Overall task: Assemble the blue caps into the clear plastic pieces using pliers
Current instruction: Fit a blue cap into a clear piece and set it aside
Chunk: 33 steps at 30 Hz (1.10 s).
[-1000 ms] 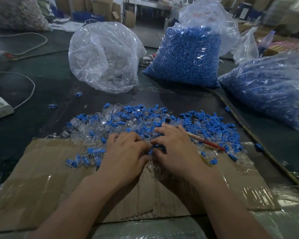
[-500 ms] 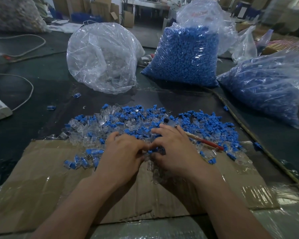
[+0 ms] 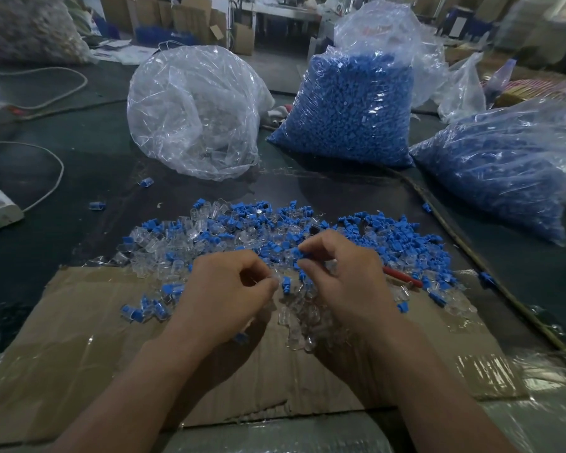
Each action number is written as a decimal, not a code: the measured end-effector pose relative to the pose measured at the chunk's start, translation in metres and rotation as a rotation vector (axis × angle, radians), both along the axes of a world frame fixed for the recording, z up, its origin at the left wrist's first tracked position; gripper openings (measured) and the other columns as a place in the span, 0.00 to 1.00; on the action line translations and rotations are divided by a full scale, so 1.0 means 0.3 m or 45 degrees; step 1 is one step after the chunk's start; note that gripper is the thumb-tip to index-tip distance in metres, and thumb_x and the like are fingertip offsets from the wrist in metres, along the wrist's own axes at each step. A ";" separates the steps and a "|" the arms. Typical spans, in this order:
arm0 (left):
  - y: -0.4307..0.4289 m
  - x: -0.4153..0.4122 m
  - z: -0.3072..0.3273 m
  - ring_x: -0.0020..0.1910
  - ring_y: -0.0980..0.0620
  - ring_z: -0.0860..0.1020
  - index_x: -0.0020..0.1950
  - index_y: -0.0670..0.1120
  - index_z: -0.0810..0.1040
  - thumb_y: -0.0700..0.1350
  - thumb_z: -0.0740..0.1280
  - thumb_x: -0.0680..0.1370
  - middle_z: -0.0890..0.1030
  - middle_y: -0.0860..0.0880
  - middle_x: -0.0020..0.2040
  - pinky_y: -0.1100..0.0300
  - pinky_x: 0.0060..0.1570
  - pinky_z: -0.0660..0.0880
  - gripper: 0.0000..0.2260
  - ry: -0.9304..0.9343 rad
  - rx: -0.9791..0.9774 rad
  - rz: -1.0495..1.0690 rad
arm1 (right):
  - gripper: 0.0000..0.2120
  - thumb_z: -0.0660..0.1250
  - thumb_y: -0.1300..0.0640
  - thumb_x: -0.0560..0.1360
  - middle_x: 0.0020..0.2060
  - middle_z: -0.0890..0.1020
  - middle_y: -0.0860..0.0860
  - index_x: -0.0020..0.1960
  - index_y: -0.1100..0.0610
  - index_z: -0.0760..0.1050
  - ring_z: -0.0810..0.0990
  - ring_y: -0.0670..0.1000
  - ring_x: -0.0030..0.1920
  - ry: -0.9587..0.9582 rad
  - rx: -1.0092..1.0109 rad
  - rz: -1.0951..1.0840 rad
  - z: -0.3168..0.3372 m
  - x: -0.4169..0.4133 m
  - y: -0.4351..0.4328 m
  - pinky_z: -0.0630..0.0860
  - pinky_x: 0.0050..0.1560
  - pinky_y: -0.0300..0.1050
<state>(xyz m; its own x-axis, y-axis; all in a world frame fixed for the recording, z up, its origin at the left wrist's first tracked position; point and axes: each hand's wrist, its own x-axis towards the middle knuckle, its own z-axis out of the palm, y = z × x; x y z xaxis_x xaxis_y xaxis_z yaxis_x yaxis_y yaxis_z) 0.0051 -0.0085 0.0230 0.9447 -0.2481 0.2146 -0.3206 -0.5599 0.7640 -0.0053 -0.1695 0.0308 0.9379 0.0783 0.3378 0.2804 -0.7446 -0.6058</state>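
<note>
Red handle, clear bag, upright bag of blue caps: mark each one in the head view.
red handle [image 3: 403, 277], head view, on its bare red shaft among the loose pieces.
clear bag [image 3: 193, 116], head view, on its crinkled front wall.
upright bag of blue caps [image 3: 350, 112], head view, on its blue-filled front face.

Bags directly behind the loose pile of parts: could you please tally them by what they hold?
Bags of blue caps: 2
Bag of clear pieces: 1
Total: 3
</note>
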 end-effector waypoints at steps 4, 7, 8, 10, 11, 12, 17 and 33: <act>-0.003 -0.002 0.013 0.31 0.57 0.78 0.33 0.53 0.77 0.41 0.69 0.72 0.79 0.54 0.28 0.71 0.31 0.74 0.10 0.042 -0.161 0.092 | 0.11 0.69 0.65 0.71 0.42 0.78 0.41 0.53 0.58 0.80 0.76 0.34 0.42 -0.195 0.120 0.010 0.004 -0.019 0.008 0.73 0.48 0.27; -0.001 0.000 0.019 0.29 0.53 0.79 0.33 0.50 0.78 0.41 0.70 0.72 0.81 0.52 0.28 0.66 0.27 0.75 0.08 0.134 -0.298 0.145 | 0.12 0.69 0.66 0.70 0.40 0.78 0.41 0.52 0.54 0.78 0.78 0.35 0.39 -0.244 0.207 0.019 0.004 -0.031 0.025 0.74 0.43 0.27; -0.001 -0.001 0.021 0.28 0.53 0.79 0.33 0.49 0.78 0.41 0.70 0.72 0.81 0.54 0.29 0.66 0.26 0.75 0.08 0.171 -0.350 0.148 | 0.12 0.70 0.66 0.70 0.39 0.78 0.41 0.51 0.54 0.78 0.78 0.35 0.38 -0.253 0.221 0.022 0.004 -0.033 0.031 0.74 0.41 0.27; -0.001 -0.004 0.025 0.28 0.57 0.80 0.33 0.47 0.78 0.39 0.70 0.71 0.82 0.54 0.31 0.70 0.27 0.74 0.07 0.225 -0.448 0.138 | 0.09 0.69 0.65 0.70 0.37 0.78 0.42 0.48 0.56 0.80 0.78 0.37 0.35 -0.268 0.226 0.030 0.003 -0.036 0.042 0.75 0.39 0.28; -0.001 -0.005 0.026 0.28 0.57 0.80 0.34 0.46 0.78 0.38 0.70 0.71 0.82 0.53 0.31 0.71 0.28 0.74 0.07 0.241 -0.487 0.131 | 0.07 0.69 0.64 0.70 0.37 0.79 0.43 0.47 0.58 0.81 0.78 0.38 0.34 -0.272 0.223 0.032 0.004 -0.038 0.047 0.76 0.38 0.30; -0.001 -0.006 0.027 0.28 0.57 0.80 0.34 0.45 0.78 0.37 0.70 0.71 0.82 0.52 0.31 0.71 0.28 0.74 0.07 0.252 -0.514 0.124 | 0.07 0.68 0.62 0.69 0.36 0.79 0.44 0.46 0.59 0.81 0.79 0.40 0.34 -0.275 0.216 0.029 0.005 -0.039 0.052 0.77 0.38 0.32; -0.009 -0.010 0.026 0.29 0.56 0.80 0.35 0.45 0.78 0.36 0.71 0.70 0.82 0.51 0.30 0.70 0.29 0.75 0.06 0.268 -0.535 0.068 | 0.07 0.67 0.59 0.69 0.34 0.83 0.49 0.44 0.59 0.82 0.79 0.44 0.33 -0.300 0.151 -0.005 0.008 -0.038 0.064 0.79 0.34 0.38; 0.007 -0.011 0.034 0.30 0.56 0.80 0.36 0.45 0.79 0.35 0.69 0.71 0.82 0.48 0.33 0.70 0.33 0.75 0.06 0.222 -0.569 -0.110 | 0.17 0.70 0.52 0.63 0.43 0.81 0.38 0.50 0.39 0.74 0.80 0.39 0.47 0.178 0.652 0.208 0.021 -0.035 0.029 0.76 0.45 0.31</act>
